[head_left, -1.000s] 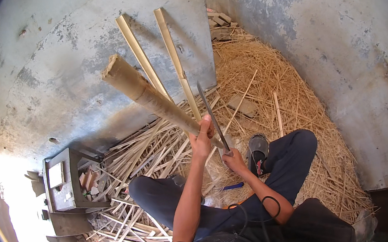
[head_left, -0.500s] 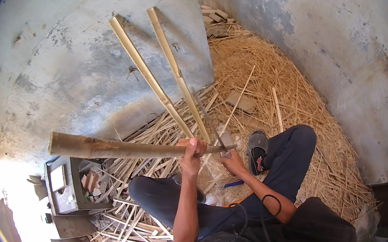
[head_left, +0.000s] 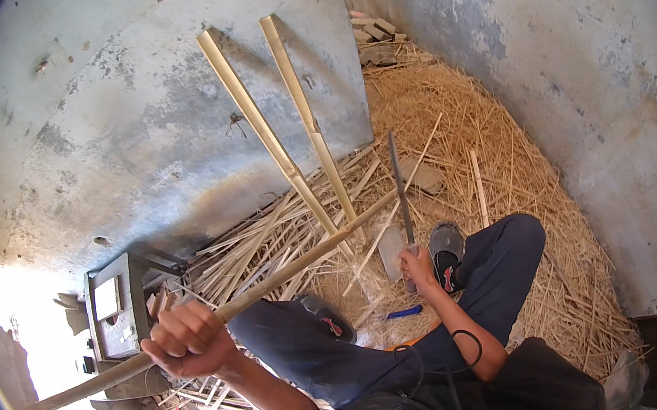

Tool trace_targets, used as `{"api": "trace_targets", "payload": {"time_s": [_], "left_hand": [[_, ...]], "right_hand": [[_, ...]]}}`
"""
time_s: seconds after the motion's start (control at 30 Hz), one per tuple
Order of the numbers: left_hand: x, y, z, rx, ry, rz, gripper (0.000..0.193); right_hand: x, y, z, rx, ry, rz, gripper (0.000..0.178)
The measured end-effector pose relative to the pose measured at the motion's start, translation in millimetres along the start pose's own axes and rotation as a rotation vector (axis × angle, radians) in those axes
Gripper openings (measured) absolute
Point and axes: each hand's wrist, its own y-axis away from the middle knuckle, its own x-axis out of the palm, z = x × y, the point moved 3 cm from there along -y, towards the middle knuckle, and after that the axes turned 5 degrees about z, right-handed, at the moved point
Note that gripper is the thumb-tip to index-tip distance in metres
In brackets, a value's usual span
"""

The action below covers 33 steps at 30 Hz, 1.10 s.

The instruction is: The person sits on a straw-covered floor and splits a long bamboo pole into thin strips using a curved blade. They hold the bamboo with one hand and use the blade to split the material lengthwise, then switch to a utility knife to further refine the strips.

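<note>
Your hands are well apart, each closed around something different. Your left hand (head_left: 189, 339), out to the left, is wrapped in a fist around a long wooden pole (head_left: 295, 266). The pole runs slantwise across the view, from the far left beside the bright opening up to a thinner end in front of your right foot. Your right hand (head_left: 417, 268) is clenched on the handle of a long, narrow knife (head_left: 403, 195), its dark blade pointing up and away from you. The pole's thin end meets the blade in the view; you cannot tell whether they touch.

Beyond the pole, a tall split stick (head_left: 251, 120) and a second split stick (head_left: 298, 97) lean against the grey wall (head_left: 125, 107); the pole passes in front of both near their feet. You sit with your knees spread, a dark shoe (head_left: 446, 244) just beyond your right hand. A blue tool (head_left: 403, 312) lies on the floor between your legs. Loose strips (head_left: 242, 245) are heaped to the left, near a grey box (head_left: 118, 307), and straw-coloured shavings (head_left: 491, 150) spread to the right.
</note>
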Motion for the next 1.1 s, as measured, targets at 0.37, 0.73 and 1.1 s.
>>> {"api": "trace_targets", "payload": {"time_s": [0.37, 0.73, 1.1], "left_hand": [[-26, 16, -23, 0.079, 0.442, -0.104, 0.059], [-54, 38, -11, 0.001, 0.435, -0.472, 0.051], [-55, 44, 31, -0.333, 0.169, -0.504, 0.029]], "right_hand": [[27, 76, 190, -0.362, -0.472, 0.163, 0.031], [19, 100, 229, -0.496, -0.55, 0.19, 0.023], [-2, 93, 245, -0.551, -0.646, 0.117, 0.015]]}}
